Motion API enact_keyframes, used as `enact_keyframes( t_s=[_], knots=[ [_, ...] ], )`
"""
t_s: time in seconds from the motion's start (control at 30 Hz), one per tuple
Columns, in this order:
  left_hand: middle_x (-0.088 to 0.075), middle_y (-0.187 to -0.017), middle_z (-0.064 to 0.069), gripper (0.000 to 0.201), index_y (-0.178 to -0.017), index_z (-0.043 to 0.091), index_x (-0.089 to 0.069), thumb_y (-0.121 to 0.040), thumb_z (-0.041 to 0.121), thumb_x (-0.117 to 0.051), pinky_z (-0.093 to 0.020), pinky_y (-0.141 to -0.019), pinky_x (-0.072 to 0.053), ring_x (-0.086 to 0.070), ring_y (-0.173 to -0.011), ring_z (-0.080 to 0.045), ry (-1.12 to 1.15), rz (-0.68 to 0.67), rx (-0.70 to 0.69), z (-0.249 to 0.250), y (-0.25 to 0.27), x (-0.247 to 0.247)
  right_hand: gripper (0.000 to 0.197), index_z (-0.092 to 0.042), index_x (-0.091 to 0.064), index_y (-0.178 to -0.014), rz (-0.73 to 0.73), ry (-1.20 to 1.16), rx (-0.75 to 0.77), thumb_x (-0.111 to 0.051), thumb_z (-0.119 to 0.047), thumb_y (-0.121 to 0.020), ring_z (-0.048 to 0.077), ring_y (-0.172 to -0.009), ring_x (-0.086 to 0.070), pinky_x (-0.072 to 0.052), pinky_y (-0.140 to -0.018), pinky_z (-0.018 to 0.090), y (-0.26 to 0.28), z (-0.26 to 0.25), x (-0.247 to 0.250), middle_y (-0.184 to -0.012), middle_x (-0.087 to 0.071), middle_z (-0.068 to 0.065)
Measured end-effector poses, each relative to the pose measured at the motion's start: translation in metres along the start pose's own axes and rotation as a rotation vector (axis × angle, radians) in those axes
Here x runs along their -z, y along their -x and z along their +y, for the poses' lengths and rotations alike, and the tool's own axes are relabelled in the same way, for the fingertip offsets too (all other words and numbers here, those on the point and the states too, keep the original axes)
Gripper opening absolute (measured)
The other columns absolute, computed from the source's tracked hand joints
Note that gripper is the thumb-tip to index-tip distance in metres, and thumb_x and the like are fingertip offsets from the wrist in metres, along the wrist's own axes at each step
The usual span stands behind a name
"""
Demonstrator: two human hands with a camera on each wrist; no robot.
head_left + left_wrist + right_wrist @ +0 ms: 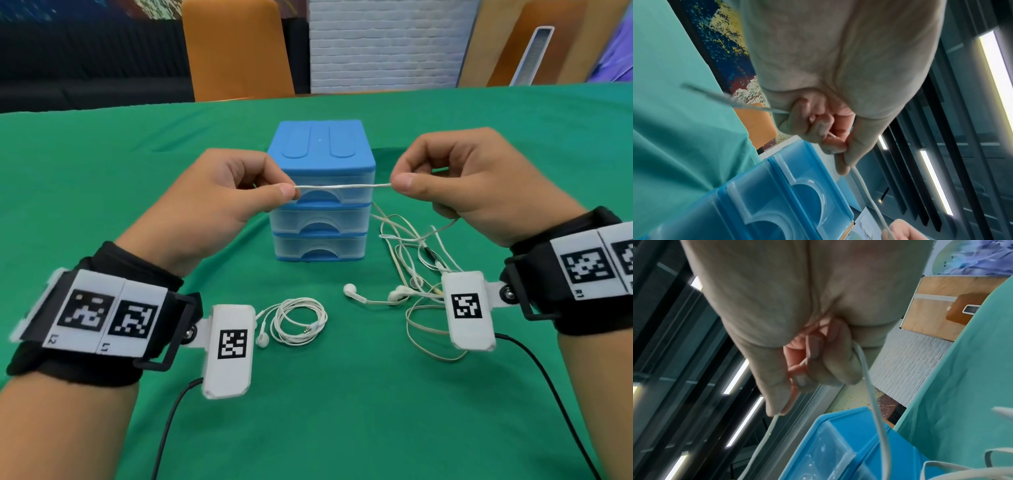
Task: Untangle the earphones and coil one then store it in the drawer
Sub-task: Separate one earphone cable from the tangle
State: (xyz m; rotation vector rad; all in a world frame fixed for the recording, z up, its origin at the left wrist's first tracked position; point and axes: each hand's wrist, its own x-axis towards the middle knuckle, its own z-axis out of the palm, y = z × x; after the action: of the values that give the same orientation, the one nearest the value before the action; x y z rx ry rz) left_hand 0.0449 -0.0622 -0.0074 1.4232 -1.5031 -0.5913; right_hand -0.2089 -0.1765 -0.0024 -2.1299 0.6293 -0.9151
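Left hand (219, 192) and right hand (455, 178) pinch taut cable (342, 187) in their fingers; pulling harder risks tightening the tangle (414, 260) (still knotted).

Drawer unit (320, 192) centre on table (102, 178); coiled earphones (294, 320) before it, left; tangled earphones (407, 267) right.

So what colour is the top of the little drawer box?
Blue; the drawer box top shows best in the head view.
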Motion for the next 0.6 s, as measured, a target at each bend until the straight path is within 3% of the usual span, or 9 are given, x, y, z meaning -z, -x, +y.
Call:
enact_keyframes(
  t_s=[0.1, 0.2, 0.27, 0.43, 0.53, 0.6],
  knots=[
    [-0.056, -0.057, 0.015, 0.011, -0.083, 0.004, -0.069, -0.093, 0.009, -0.066, -0.008, -0.047, -0.029, -0.041, -0.047, 0.001, -0.03, 0.003, -0.02, -0.002, -0.001, 0.0, 0.024, -0.01, -0.065, -0.074, 0.023, 0.127, -0.009, -0.065, -0.019, -0.096, 0.003, -0.042, -0.034, -0.028, -0.047, 0.011, -0.004, 0.002, -0.002, -0.049, -0.046, -0.011],
    [-0.052, -0.057, 0.014, 0.012, -0.081, 0.008, -0.069, -0.093, 0.013, -0.068, -0.013, -0.048, -0.028, -0.036, -0.05, -0.002, -0.063, 0.026, -0.028, -0.004, -0.002, 0.003, 0.037, -0.015, -0.061, -0.064, 0.049, 0.155, -0.023, -0.063, -0.03, -0.098, 0.016, -0.046, -0.029, -0.025, -0.047, 0.028, -0.004, 0.003, -0.002, -0.05, -0.038, 0.008],
    [-0.048, -0.055, 0.012, 0.012, -0.081, 0.008, -0.068, -0.092, 0.012, -0.069, -0.016, -0.047, -0.027, -0.033, -0.051, -0.004, -0.066, 0.115, -0.029, -0.007, -0.004, 0.008, 0.039, -0.016, -0.06, -0.062, 0.08, 0.145, -0.046, -0.064, -0.033, -0.097, 0.021, -0.048, -0.028, -0.024, -0.049, 0.032, -0.003, 0.005, 0.001, -0.053, -0.037, 0.014],
    [-0.041, -0.05, 0.007, 0.014, -0.076, 0.014, -0.063, -0.09, 0.012, -0.063, -0.017, -0.039, -0.021, -0.028, -0.038, -0.007, 0.136, 0.468, 0.073, -0.016, -0.009, 0.036, 0.038, -0.015, -0.059, -0.063, 0.26, 0.11, -0.082, -0.064, -0.034, -0.096, 0.02, -0.045, -0.029, -0.025, -0.042, 0.022, -0.001, 0.01, 0.02, -0.052, -0.036, 0.012],
    [-0.042, -0.048, 0.006, 0.017, -0.076, 0.016, -0.061, -0.092, 0.013, -0.059, -0.016, -0.039, -0.019, -0.026, -0.036, -0.008, 0.193, 0.484, 0.098, -0.017, -0.009, 0.042, 0.035, -0.018, -0.061, -0.065, 0.325, 0.033, -0.09, -0.065, -0.035, -0.095, 0.016, -0.043, -0.03, -0.025, -0.044, 0.024, -0.002, 0.011, 0.024, -0.05, -0.037, 0.007],
    [-0.044, -0.047, 0.005, 0.018, -0.076, 0.017, -0.061, -0.094, 0.012, -0.058, -0.017, -0.04, -0.018, -0.028, -0.037, -0.01, 0.203, 0.43, 0.102, -0.015, -0.01, 0.037, 0.029, -0.017, -0.063, -0.07, 0.248, -0.017, -0.083, -0.063, -0.03, -0.096, 0.012, -0.047, -0.036, -0.029, -0.048, 0.025, -0.002, 0.008, 0.023, -0.053, -0.043, 0.0]
  ],
)
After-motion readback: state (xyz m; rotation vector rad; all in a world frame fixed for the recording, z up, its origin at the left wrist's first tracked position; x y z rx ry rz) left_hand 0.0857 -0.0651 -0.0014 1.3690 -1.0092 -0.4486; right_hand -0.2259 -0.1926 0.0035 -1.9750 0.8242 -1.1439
